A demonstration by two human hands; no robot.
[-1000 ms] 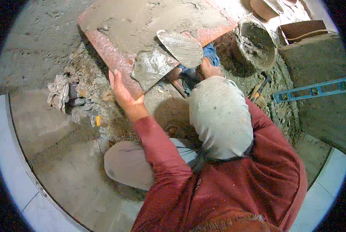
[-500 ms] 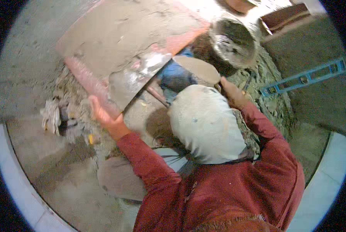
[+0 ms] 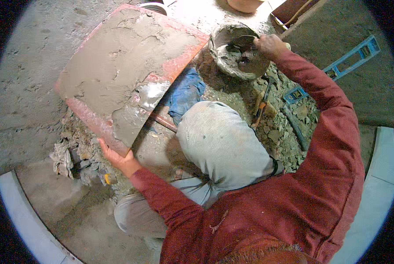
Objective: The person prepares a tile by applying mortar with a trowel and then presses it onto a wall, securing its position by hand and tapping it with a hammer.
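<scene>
A large reddish square tile (image 3: 122,75) stands tilted, its upturned back spread with grey mortar. My left hand (image 3: 118,157) grips its near lower corner from below. My right hand (image 3: 269,45) reaches out over a mortar-caked bucket (image 3: 232,53) of wet grey mortar and holds a trowel handle; the blade dips into the mix and is mostly hidden. My bent knee in grey trousers (image 3: 221,143) sits between the two hands.
A blue cloth (image 3: 184,92) lies under the tile's right edge. A blue spirit level (image 3: 337,66) and a hammer (image 3: 260,103) lie on rubble at right. Crumpled rags (image 3: 63,160) sit at left. White floor tiles (image 3: 16,211) border the raw screed.
My right hand left the tile with the trowel and swung right to the bucket. The tile, still held by my left hand, now shows a scraped bare patch.
</scene>
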